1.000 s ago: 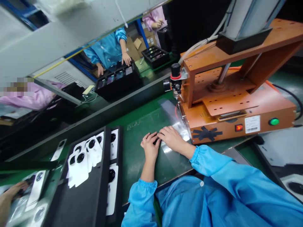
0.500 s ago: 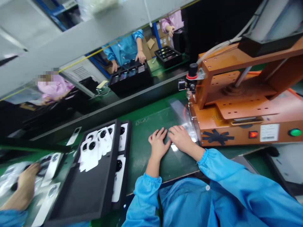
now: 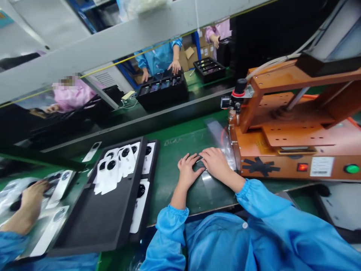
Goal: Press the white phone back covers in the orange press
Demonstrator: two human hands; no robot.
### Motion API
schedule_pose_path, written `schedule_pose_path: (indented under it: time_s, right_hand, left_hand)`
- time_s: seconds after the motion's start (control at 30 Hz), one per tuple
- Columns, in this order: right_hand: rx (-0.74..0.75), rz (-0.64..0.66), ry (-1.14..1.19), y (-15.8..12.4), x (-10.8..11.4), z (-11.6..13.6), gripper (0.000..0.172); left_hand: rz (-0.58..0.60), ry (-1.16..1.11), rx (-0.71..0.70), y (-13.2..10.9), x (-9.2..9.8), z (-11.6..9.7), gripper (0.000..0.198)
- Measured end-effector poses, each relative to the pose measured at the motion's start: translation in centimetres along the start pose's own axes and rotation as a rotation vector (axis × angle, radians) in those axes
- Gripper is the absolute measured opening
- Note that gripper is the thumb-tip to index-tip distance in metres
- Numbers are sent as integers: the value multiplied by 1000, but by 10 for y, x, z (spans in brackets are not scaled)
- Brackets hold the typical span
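Observation:
My left hand [image 3: 188, 171] and my right hand [image 3: 216, 162] lie side by side on the green bench, fingertips meeting over a clear plastic film sheet [image 3: 219, 141] beside the orange press machine [image 3: 293, 150]. Both hands have curled fingers pressing on the film's near end; anything small between the fingertips is too hidden to name. Both arms wear blue sleeves.
A black foam tray [image 3: 113, 210] with several white phone back covers [image 3: 111, 175] lies left of my hands. A co-worker's hand [image 3: 31, 199] rests on covers at far left. Across the belt, other people handle black trays [image 3: 162, 92]. The machine shows a green button [image 3: 352, 168].
The view has shifted so everything sits further right and up. My left fingers went from spread flat to curled against my right hand on the film.

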State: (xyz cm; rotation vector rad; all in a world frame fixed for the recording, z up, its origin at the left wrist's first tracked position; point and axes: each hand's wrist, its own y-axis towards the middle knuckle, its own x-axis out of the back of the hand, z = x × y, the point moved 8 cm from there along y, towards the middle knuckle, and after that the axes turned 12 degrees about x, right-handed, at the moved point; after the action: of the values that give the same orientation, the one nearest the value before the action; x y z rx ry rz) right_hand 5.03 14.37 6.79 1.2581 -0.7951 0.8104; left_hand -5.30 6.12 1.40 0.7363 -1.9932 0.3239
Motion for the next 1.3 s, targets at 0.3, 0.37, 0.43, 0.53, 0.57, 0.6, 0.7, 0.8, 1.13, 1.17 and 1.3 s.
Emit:
schedule_pose_path:
  time_s: [0.3,0.37,0.43,0.53,0.57,0.6,0.7,0.8,1.13,1.17,1.3]
  right_hand:
    - [78,89,-5,4,-18,2,18]
    - [123,107,-33,4,-17,8,18]
    - [154,121,-86,5,-17,12,18]
    - [174,130,-149,6,-15,15,16]
    - [181,127,-158,6,-12,16,15]
    - [191,119,-165,4,-8,18,13]
    - [188,45,-187,-10,12,25,9]
    - [144,-126,-138,-38,37,30,3]
    - [73,-530,292,-81,49,21,16]
    - [90,-536,294,-81,48,21,17]
    - [92,-540,330,-79,46,22,16]
  left_hand:
    - [-72,-80,63,5,1,7,27]
    - [-78,-81,78,7,0,9,18]
    - [-71,-74,82,8,-2,9,16]
    - [-57,-42,77,8,-3,5,19]
    - [-52,-24,72,6,-3,3,22]
    - [-44,-2,62,5,-2,1,27]
    - [-8,73,16,0,0,-8,53]
    - [19,133,-10,4,0,-13,72]
    - [-92,198,115,20,107,-6,58]
    - [-120,222,190,23,133,11,47]
    - [-179,366,647,38,230,108,40]
